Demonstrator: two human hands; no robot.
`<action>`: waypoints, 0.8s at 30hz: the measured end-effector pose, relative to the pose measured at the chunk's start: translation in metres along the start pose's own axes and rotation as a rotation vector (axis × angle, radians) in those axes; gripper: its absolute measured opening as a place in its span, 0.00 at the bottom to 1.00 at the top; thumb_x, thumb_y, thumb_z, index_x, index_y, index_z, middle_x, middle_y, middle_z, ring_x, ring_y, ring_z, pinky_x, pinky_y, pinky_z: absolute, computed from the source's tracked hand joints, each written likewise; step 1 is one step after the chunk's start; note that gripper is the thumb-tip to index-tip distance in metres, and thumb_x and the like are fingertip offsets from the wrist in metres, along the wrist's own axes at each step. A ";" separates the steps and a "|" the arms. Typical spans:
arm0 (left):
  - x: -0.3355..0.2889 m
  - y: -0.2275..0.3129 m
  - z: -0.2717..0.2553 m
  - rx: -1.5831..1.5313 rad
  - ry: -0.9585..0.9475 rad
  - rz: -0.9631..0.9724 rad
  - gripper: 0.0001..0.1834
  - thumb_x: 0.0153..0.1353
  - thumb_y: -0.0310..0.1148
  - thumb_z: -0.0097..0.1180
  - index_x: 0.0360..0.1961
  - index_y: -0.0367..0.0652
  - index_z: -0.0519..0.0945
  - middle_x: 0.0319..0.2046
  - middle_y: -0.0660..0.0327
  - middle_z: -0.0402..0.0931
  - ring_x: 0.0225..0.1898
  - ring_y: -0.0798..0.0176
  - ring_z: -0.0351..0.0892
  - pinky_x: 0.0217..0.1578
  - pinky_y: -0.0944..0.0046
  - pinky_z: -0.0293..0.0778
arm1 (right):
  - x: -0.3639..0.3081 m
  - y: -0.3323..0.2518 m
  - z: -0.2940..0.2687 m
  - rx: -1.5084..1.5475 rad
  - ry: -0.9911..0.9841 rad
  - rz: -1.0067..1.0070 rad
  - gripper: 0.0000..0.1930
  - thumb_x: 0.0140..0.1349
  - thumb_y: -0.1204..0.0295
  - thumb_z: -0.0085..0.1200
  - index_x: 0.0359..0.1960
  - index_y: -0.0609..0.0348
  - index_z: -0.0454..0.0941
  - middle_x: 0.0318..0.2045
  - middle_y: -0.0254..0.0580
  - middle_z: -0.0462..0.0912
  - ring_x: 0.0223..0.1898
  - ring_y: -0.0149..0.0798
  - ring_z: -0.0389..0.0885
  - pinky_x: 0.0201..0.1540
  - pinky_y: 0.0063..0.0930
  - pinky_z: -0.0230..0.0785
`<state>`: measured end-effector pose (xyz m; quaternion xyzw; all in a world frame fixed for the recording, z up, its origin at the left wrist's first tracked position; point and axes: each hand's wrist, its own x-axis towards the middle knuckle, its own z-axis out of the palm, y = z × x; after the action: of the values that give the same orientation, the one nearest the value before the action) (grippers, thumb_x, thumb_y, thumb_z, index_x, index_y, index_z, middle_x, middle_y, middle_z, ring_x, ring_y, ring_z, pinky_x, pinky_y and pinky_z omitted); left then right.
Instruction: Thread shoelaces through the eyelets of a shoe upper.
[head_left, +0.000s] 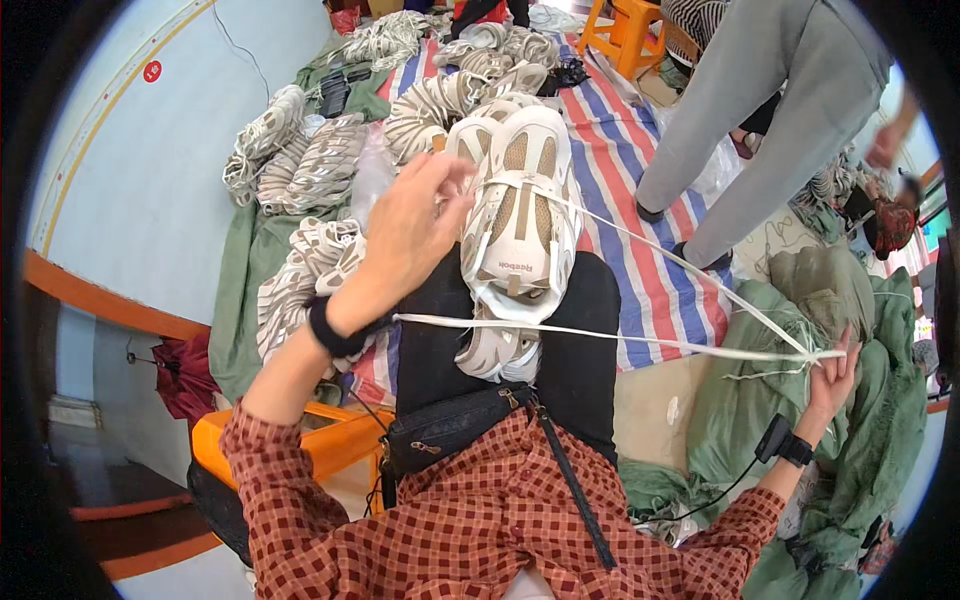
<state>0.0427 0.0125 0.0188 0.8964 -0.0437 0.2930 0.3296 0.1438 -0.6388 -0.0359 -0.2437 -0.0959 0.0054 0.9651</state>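
Stretching out to the side, the right hand (828, 378) is gripping a white cord (770, 355), whose strands are meeting in a knot at the fingers. The left hand (420, 215) is hovering beside the shoes (520, 235) with its fingers loosely curled; whether its fingertips are touching them, I cannot tell. The two hands are standing well apart. The shoes, white and beige, are resting in a nested stack on the lap, between the thighs in black trousers (580, 350). One strand is running from across the top of the stack out to the right hand; another is passing lower, from near the black band (345, 330) on the left wrist, across the stack's near end. The right wrist is carrying a dark strapped device (785, 442), and a black waist bag (450, 425) is lying over the checked shirt (480, 500). Beyond the knees, a striped sheet (640, 190) is covering the floor, and more shoe piles (315, 165) are lying ahead and to the left. A person in grey trousers (770, 100) is standing on the right, green sacks (740, 400) are slumping below the cord, and an orange stool (335, 445) is showing under the left forearm
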 end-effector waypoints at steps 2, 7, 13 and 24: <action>0.013 -0.020 0.017 0.026 -0.005 0.049 0.12 0.53 0.30 0.60 0.40 0.41 0.77 0.31 0.56 0.73 0.33 0.55 0.75 0.35 0.60 0.71 | -0.016 -0.030 -0.037 -0.059 0.181 -0.050 0.21 0.73 0.65 0.42 0.61 0.65 0.65 0.14 0.25 0.52 0.13 0.21 0.46 0.13 0.18 0.39; 0.040 -0.037 0.049 0.053 -0.186 -0.029 0.13 0.50 0.32 0.62 0.36 0.41 0.74 0.31 0.55 0.74 0.36 0.52 0.76 0.38 0.54 0.71 | -0.076 -0.105 -0.104 -0.189 0.521 -0.237 0.19 0.71 0.64 0.46 0.58 0.62 0.70 0.13 0.23 0.52 0.14 0.19 0.49 0.14 0.17 0.41; 0.048 -0.020 0.052 0.284 -0.194 0.079 0.12 0.51 0.27 0.61 0.34 0.41 0.70 0.26 0.55 0.75 0.31 0.50 0.77 0.33 0.53 0.70 | -0.092 0.016 -0.108 -1.598 0.668 0.561 0.16 0.60 0.63 0.58 0.44 0.61 0.79 0.23 0.27 0.75 0.22 0.25 0.71 0.23 0.21 0.64; 0.076 -0.119 -0.033 0.537 -0.143 -0.122 0.08 0.54 0.31 0.49 0.28 0.37 0.76 0.26 0.47 0.75 0.32 0.42 0.76 0.33 0.49 0.69 | -0.011 0.360 0.147 -1.229 -0.459 0.036 0.26 0.58 0.72 0.58 0.60 0.62 0.68 0.57 0.50 0.73 0.57 0.38 0.73 0.57 0.31 0.67</action>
<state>0.1216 0.1343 0.0140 0.9710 0.0666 0.2098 0.0933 0.1188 -0.2530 -0.0804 -0.7450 -0.2809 0.0177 0.6047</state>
